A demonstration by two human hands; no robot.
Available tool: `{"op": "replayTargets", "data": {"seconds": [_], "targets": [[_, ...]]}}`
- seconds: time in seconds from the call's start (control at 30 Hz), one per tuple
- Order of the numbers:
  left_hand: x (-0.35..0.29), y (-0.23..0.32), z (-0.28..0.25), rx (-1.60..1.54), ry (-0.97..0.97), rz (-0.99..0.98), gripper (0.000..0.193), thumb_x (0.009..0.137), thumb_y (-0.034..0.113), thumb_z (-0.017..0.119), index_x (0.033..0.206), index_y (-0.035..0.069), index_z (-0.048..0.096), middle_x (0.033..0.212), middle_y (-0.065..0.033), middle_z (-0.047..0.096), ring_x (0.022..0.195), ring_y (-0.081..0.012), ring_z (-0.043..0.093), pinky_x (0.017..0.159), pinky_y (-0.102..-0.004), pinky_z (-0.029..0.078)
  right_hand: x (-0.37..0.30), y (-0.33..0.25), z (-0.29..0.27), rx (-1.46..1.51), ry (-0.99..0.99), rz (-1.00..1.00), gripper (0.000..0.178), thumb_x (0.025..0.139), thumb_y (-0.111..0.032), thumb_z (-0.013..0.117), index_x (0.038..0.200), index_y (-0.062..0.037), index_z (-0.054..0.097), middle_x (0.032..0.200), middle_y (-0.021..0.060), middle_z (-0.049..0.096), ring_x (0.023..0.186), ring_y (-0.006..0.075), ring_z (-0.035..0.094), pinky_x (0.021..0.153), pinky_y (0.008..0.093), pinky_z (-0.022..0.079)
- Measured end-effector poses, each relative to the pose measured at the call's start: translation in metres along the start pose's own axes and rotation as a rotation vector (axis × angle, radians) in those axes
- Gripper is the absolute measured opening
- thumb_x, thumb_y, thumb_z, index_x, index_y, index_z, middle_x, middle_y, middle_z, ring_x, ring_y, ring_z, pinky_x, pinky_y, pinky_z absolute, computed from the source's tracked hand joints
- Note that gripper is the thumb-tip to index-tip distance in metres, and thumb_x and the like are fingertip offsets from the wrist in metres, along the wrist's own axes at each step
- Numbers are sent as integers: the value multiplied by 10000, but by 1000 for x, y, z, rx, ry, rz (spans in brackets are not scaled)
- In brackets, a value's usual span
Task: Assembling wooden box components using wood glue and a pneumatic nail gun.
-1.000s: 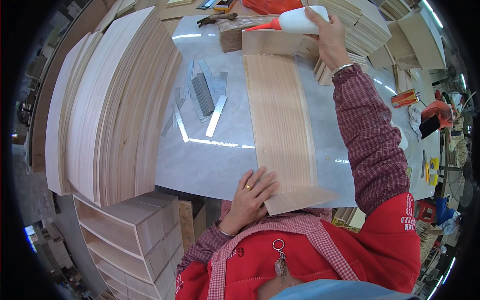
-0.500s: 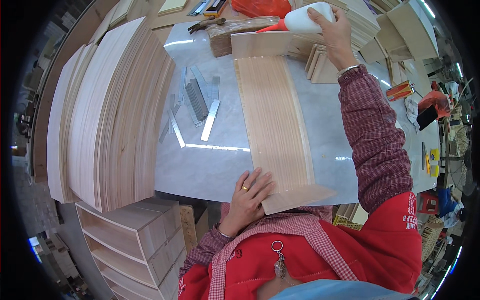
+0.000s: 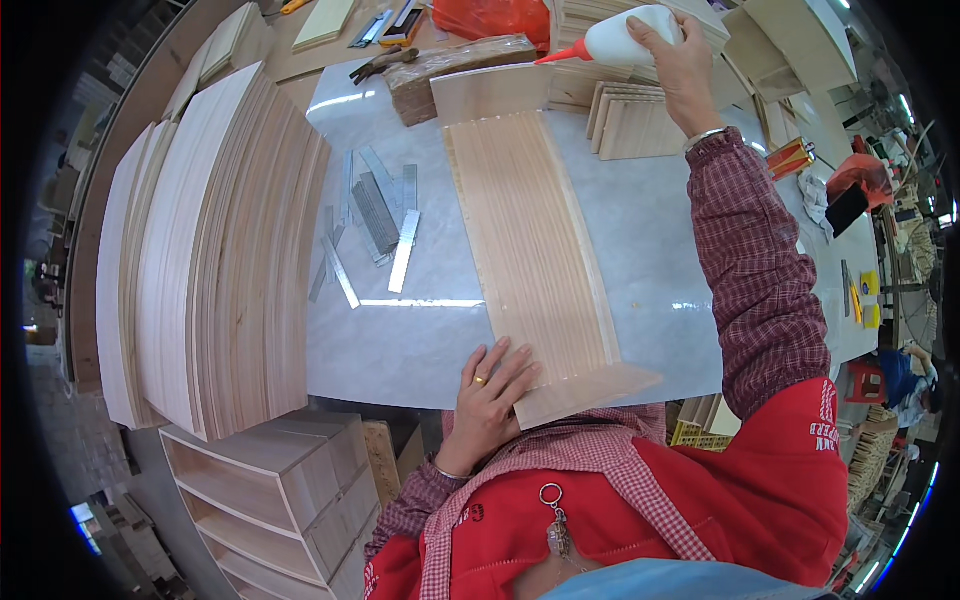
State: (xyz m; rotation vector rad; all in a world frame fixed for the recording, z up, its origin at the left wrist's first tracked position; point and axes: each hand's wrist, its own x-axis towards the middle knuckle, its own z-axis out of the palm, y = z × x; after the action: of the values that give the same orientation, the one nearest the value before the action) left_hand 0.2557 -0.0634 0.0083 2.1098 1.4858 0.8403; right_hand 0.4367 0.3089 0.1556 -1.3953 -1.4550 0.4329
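A long pale wooden board lies on the table, running away from me, with a short upright board across its far end and another end board at its near end. My right hand grips a white glue bottle, tilted sideways. Its red nozzle points left, the tip at the right part of the far upright board's top edge. My left hand rests with fingers stretched out at the near left corner of the long board, beside the near end board.
Loose metal staple strips lie left of the board. Tall stacks of wooden panels stand at the left. Behind the far end sits a tape-wrapped block with pliers on it. Small panels lean at the far right.
The nozzle tip has moved right along the far upright board's top edge, from near its middle. My left hand keeps its place on the board. The whole view has shifted slightly.
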Motion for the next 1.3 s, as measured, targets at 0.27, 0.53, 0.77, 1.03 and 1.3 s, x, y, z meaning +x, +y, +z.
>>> {"op": "replayTargets", "data": {"seconds": [0.27,0.53,0.77,1.03,1.3], "targets": [[2,2,1,9,7,-1,515,682,179,711,1182,125,601,1327,-32,524,1302,-278,396,1110,-461,255,1,-1,-18,-78,35,-4,473,774,-140,670,1180,35,501,1042,160,585,908,234,583,820,296,477],[-3,-2,7,-23,-6,-29,533,664,126,699,1186,132,594,1340,-35,508,1307,-281,388,1115,-469,243,-50,-13,-61,584,-120,254,569,809,-270,715,1213,52,477,1139,195,524,995,276,578,844,314,508],[9,-15,2,22,80,-8,511,688,135,728,1183,176,609,1318,5,536,1305,-258,399,1113,-456,242,-171,-36,-117,500,-310,369,572,830,-292,665,1259,31,467,1173,198,509,1041,260,532,871,309,463],[12,-20,13,25,160,46,426,725,163,717,1140,158,623,1286,-3,554,1290,-228,410,1123,-420,228,-237,-35,-145,520,-537,267,551,831,-286,614,1292,-20,471,1218,154,500,1070,249,495,875,309,425],[9,-22,17,34,184,49,520,704,197,766,1199,176,608,1270,12,577,1280,-232,427,1125,-427,222,-245,-43,-146,461,-563,147,536,819,-271,628,1289,-57,488,1234,121,503,1060,255,502,878,318,430]]}}
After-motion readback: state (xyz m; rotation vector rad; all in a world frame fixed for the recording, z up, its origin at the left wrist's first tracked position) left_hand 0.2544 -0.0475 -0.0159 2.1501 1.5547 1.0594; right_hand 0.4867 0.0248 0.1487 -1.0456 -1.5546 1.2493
